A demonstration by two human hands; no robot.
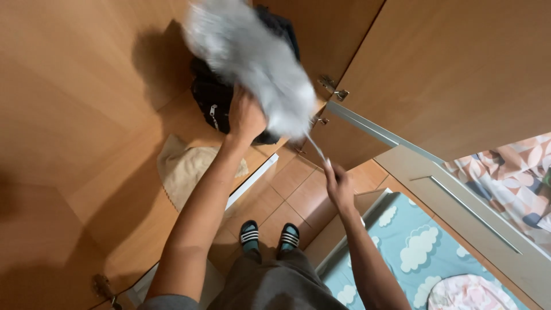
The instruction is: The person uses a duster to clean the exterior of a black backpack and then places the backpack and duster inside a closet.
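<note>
- Inside the open wardrobe [86, 115]: a black bag [215, 103] and a beige cloth [183, 166] on its floor.
- Left hand [245, 116] rests on the bag; grip unclear.
- Right hand [338, 183] grips the blurred grey duster [252, 57], its head above the bag.

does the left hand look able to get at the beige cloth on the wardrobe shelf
Probably yes: the left hand rests on the black bag, and the beige cloth lies just beside it on the same open shelf, uncovered, with nothing between them.
</note>
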